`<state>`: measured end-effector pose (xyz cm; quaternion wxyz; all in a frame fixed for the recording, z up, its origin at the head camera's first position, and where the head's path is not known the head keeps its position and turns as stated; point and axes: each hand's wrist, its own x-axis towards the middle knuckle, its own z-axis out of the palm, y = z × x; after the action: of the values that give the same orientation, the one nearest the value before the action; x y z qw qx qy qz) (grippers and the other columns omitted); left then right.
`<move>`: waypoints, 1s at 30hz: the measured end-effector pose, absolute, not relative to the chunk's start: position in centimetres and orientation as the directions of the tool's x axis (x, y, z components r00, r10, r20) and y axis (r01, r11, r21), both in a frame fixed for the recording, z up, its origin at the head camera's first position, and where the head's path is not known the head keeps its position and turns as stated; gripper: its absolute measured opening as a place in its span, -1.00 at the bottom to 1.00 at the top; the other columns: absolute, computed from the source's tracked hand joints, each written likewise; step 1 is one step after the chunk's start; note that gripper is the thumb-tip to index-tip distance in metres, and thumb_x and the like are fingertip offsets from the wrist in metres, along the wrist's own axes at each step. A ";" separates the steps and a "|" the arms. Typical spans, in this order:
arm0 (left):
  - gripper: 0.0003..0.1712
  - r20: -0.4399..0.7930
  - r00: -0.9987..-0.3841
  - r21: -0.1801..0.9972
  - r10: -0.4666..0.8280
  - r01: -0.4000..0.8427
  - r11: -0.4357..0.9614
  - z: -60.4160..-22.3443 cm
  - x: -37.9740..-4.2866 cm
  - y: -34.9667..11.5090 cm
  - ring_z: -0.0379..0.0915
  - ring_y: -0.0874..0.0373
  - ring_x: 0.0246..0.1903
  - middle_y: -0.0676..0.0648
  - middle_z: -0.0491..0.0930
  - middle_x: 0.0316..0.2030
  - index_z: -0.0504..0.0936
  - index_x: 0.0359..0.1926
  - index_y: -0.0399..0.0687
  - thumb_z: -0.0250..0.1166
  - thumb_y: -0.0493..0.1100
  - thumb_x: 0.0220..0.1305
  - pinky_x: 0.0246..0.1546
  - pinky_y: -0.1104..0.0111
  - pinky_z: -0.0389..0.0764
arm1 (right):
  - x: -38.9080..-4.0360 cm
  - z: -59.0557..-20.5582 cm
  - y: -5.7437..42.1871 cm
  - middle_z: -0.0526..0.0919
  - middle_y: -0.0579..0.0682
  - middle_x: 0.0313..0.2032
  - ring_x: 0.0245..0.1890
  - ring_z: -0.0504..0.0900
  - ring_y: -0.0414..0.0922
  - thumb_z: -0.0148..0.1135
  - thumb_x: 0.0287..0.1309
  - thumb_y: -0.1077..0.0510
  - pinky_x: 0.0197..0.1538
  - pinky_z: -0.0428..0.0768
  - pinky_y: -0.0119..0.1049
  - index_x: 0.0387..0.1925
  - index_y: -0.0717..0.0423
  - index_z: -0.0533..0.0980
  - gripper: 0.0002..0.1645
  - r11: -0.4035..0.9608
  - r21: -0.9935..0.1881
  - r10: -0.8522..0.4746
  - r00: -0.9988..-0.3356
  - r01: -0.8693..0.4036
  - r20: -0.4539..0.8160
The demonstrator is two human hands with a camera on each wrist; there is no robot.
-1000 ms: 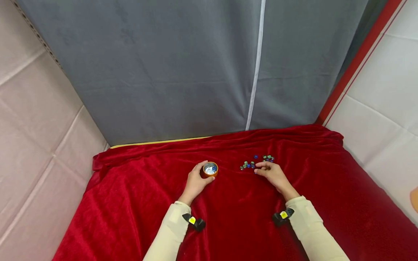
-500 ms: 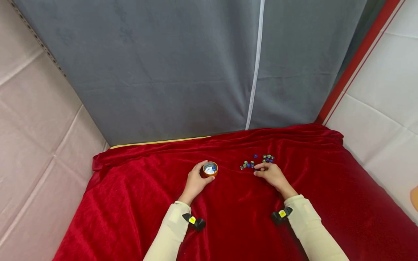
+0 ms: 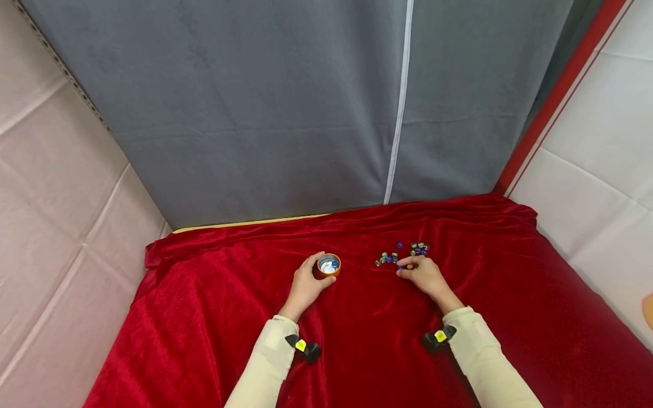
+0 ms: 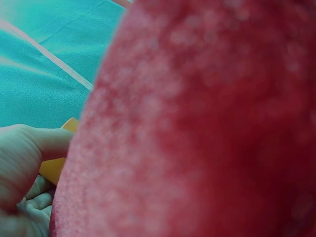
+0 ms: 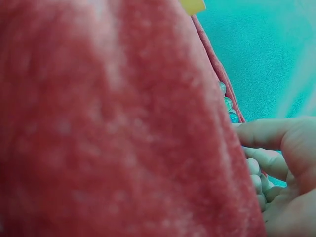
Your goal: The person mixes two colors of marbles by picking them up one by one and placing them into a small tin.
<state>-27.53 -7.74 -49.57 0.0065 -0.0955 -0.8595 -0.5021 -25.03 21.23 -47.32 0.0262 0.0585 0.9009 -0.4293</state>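
Left hand point(image 3: 305, 285) grips the small orange tin point(image 3: 329, 265), fingers curled round its near and left side, steadying it upright on the red cloth point(image 3: 204, 317). The tin's mouth faces up; silvery inside, with at least one blue marble in it. In the left wrist view only a sliver of orange shows beside the thumb; cloth fills the rest.

Loose marbles point(image 3: 403, 252), blue and green, lie in a scatter on the cloth at about 3 o'clock from the tin, well apart from it. Right hand point(image 3: 424, 276) sits at the scatter's 6 o'clock edge, fingertips point(image 3: 404, 263) drawn narrow and touching the nearest marbles. Whether a marble is actually pinched cannot be told from the head view. Right wrist view shows curled fingers point(image 5: 261, 163) low on the cloth and a few marbles point(image 5: 227, 102) just beyond them.

Judgement: picking step in hand, one marble being taken from the scatter. Next move calls for a secure pinch, a lift, and a carry toward 9 o'clock to over the tin's mouth, with the tin held firm.
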 end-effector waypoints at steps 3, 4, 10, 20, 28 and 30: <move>-0.25 0.119 -0.980 0.860 0.159 0.181 0.476 -49.5 -27.5 -7.7 0.41 -0.13 0.19 -0.21 0.48 0.20 0.44 0.26 -0.10 0.48 -0.25 0.00 0.25 0.01 0.41 | -25.0 -47.3 21.2 0.63 0.20 -0.12 -0.14 0.54 -0.01 0.31 0.12 0.17 -0.18 0.47 -0.35 -0.11 0.23 0.64 -0.70 0.628 -0.767 0.089 -0.991 0.130 -0.095; -0.25 0.123 -0.980 0.860 0.160 0.185 0.475 -49.5 -27.5 -7.7 0.41 -0.13 0.19 -0.21 0.48 0.20 0.44 0.26 -0.10 0.48 -0.25 0.00 0.25 0.01 0.41 | -25.0 -47.3 21.2 0.63 0.20 -0.13 -0.14 0.54 -0.01 0.31 0.12 0.18 -0.18 0.47 -0.34 -0.11 0.23 0.64 -0.70 0.631 -0.765 0.088 -0.992 0.128 -0.093; -0.26 0.131 -0.978 0.860 0.164 0.195 0.472 -49.4 -27.5 -7.8 0.41 -0.13 0.19 -0.22 0.48 0.20 0.44 0.26 -0.11 0.48 -0.24 0.00 0.25 0.01 0.41 | -24.9 -47.3 21.2 0.63 0.21 -0.14 -0.16 0.53 -0.01 0.30 0.13 0.20 -0.19 0.47 -0.34 -0.12 0.26 0.64 -0.71 0.627 -0.769 0.089 -0.992 0.122 -0.084; -0.25 0.135 -0.976 0.860 0.170 0.200 0.469 -49.3 -27.4 -7.6 0.40 -0.14 0.20 -0.23 0.49 0.20 0.44 0.26 -0.14 0.48 -0.26 -0.01 0.26 0.00 0.40 | -24.9 -47.1 21.4 0.63 0.14 -0.23 -0.32 0.46 -0.16 0.27 0.17 0.22 -0.28 0.46 -0.41 -0.05 0.32 0.60 -0.67 0.537 -0.832 0.082 -0.990 0.140 -0.114; -0.24 0.131 -0.978 0.865 0.162 0.193 0.464 -49.3 -27.4 -7.6 0.40 -0.13 0.21 -0.23 0.48 0.20 0.44 0.26 -0.14 0.48 -0.26 -0.02 0.27 0.02 0.39 | -25.0 -46.4 21.1 0.62 0.00 -0.35 -0.39 0.42 -0.22 0.27 0.17 0.21 -0.32 0.44 -0.44 -0.04 0.34 0.59 -0.65 0.490 -0.863 0.061 -0.992 0.125 -0.109; -0.24 0.134 -0.977 0.862 0.164 0.196 0.467 -49.3 -27.4 -7.7 0.40 -0.13 0.21 -0.23 0.48 0.20 0.44 0.26 -0.14 0.48 -0.26 -0.02 0.27 0.02 0.39 | -25.0 -46.0 20.8 0.62 -0.02 -0.35 -0.39 0.41 -0.23 0.27 0.16 0.20 -0.32 0.44 -0.44 -0.04 0.34 0.59 -0.64 0.488 -0.865 0.059 -0.993 0.116 -0.099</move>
<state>-27.44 -7.69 -49.26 0.0163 -0.1051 -0.8564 -0.5053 -25.03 20.81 -46.03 0.0280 0.0507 0.8622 -0.5033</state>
